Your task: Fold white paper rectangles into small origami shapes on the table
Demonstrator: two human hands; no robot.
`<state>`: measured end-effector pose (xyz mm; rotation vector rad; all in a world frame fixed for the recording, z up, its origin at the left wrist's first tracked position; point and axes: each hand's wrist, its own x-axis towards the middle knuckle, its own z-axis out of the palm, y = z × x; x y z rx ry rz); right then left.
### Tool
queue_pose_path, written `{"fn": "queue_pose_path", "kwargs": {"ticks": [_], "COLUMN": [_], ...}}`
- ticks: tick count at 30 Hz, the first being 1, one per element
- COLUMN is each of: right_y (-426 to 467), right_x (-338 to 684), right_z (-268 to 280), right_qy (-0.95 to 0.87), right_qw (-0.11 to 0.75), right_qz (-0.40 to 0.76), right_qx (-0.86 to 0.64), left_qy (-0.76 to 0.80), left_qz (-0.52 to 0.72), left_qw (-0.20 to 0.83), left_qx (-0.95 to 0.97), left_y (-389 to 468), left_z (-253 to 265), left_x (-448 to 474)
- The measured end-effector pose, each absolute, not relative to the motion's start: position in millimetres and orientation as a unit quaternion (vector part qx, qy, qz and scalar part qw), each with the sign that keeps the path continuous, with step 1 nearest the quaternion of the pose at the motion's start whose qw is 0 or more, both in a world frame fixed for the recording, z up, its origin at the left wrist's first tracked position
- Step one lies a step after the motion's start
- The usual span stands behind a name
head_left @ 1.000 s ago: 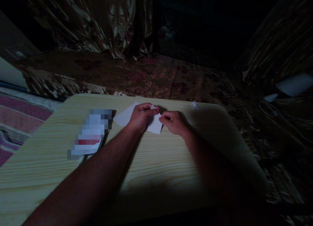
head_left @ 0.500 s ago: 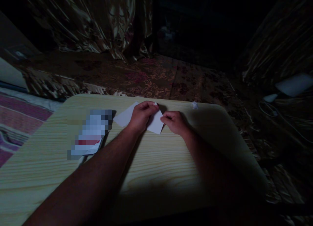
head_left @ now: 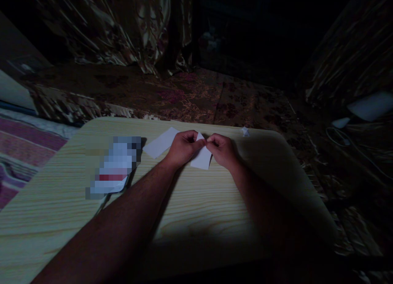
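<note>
Between my hands is a white piece of paper [head_left: 202,157], its lower part hanging free and a pointed corner showing at the top. My left hand [head_left: 186,146] pinches it from the left, thumb in front. My right hand [head_left: 220,148] is closed on its right edge, fingertips meeting those of the left hand. Just left of my left hand, a second white paper piece [head_left: 160,144] lies flat on the wooden table [head_left: 196,206]. Both hands are over the far half of the table.
A phone-like device [head_left: 118,165], blurred out, lies on the table at left with a cable [head_left: 102,203]. A small folded white paper star [head_left: 245,131] sits by the far edge. Patterned curtains [head_left: 147,26] hang behind, and a white lamp-like object [head_left: 370,106] is at right.
The held paper has turned more upright and shifted slightly right. My left hand has moved right, and both hands' fingertips now meet at the paper's upper part.
</note>
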<state>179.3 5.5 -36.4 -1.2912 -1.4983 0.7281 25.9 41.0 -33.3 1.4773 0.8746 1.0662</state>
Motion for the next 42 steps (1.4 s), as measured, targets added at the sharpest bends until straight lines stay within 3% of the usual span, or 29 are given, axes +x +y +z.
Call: {"fn": "queue_pose_path", "kwargs": {"ticks": [15, 27, 42], "right_y": [5.6, 6.5, 4.0], "right_x": [182.5, 176.7, 177.2], "right_z": [-34.5, -38.4, -35.1], "right_qy": [-0.619, -0.620, -0.624], "right_qw": [0.494, 0.496, 0.469], "right_qz": [0.323, 0.336, 0.337], "right_qx": [-0.518, -0.507, -0.527], "left_qy": [0.369, 0.354, 0.327], "left_qz": [0.584, 0.515, 0.591], "left_qw": [0.572, 0.579, 0.627], "left_qx": [0.443, 0.524, 0.388], "left_y": [47.8, 41.0, 53.6], "left_z": [-35.2, -32.3, -34.4], "left_x": [27.6, 29.3, 24.9]}}
